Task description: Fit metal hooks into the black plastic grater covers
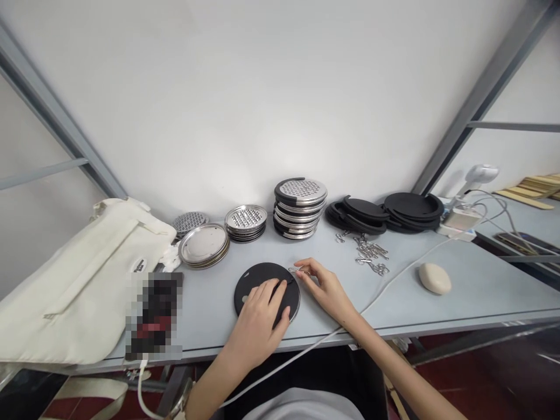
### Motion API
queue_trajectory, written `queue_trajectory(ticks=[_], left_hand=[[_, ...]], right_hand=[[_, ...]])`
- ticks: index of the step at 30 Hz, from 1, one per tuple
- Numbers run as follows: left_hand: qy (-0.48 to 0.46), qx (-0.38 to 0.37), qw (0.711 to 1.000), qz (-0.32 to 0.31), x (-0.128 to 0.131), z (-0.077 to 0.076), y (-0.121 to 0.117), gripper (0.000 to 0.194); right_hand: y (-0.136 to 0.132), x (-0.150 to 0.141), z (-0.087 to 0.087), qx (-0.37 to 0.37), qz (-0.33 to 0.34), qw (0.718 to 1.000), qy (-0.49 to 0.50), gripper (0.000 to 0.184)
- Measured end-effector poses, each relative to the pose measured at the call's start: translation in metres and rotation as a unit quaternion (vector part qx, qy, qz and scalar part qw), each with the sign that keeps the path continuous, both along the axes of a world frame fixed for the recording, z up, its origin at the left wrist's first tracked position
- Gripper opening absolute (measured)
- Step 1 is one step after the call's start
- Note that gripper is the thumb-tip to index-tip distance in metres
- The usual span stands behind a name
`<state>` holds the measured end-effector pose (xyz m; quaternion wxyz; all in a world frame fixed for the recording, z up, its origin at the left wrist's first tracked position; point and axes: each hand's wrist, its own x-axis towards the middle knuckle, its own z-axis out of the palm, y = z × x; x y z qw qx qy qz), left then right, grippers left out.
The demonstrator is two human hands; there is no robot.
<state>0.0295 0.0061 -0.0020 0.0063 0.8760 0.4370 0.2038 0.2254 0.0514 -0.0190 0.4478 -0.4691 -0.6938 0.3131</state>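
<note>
Two grips in play now, with a flat round black disc [259, 276] beneath the loosely spread left hand [262, 309] and a small silver metal hook [293, 269] pinched in the right hand [324, 286], beside it.

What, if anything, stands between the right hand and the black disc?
Only the small metal clip, held in the right hand at the upper right edge of the black disc. The left hand rests on the disc. The white cable lies outside that gap.

Left fingers [276, 296] on black disc [262, 274], clip [293, 270] in right fingers [312, 266]
</note>
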Motion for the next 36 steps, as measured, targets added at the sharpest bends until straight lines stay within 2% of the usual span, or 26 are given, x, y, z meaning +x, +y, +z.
queue_trajectory(ticks=[5, 8, 15, 24, 36], left_hand=[[0.004, 0.060, 0.998, -0.014, 0.001, -0.012, -0.001, 0.050], [-0.001, 0.070, 0.997, -0.012, 0.001, -0.016, -0.001, 0.050], [0.006, 0.089, 0.996, -0.014, 0.001, -0.016, -0.001, 0.049], [0.013, 0.108, 0.994, -0.014, 0.001, -0.018, 0.001, 0.048], [0.011, 0.106, 0.994, -0.014, 0.002, -0.018, 0.001, 0.048]], right_hand=[[0.000, 0.000, 0.001, 0.014, 0.023, 1.000, -0.015, 0.017], [0.000, 0.000, 0.001, 0.022, 0.023, 0.999, -0.043, 0.016], [0.000, -0.001, -0.001, 0.011, 0.030, 0.999, -0.042, 0.015], [-0.001, 0.001, -0.001, 0.018, 0.051, 0.996, -0.066, 0.030], [-0.002, 0.001, 0.002, 0.011, 0.064, 0.996, -0.055, 0.030]])
